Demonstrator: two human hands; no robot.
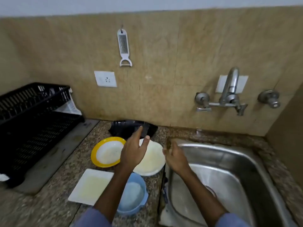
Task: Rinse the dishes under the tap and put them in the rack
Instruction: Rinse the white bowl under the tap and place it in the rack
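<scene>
My left hand (133, 150) hovers over a round white plate (151, 163) on the counter, fingers spread and holding nothing. My right hand (174, 157) is at the left rim of the steel sink (237, 163), fingers loosely apart and blurred, empty. A yellow-rimmed plate (106, 152) lies left of the white one. A square white plate (91, 185) and a blue bowl (133, 194) lie nearer me. A black dish (129, 129) rests against the wall behind the plates. The black dish rack (32, 126) stands at the left. The tap (230, 86) is on the wall above the sink.
A grater-peeler (124, 46) hangs on the tiled wall above a white socket (105, 78). Tap valves (268, 99) flank the spout. The rack sits on a grey tray (54, 154) on the speckled granite counter. The right wall closes in beside the sink.
</scene>
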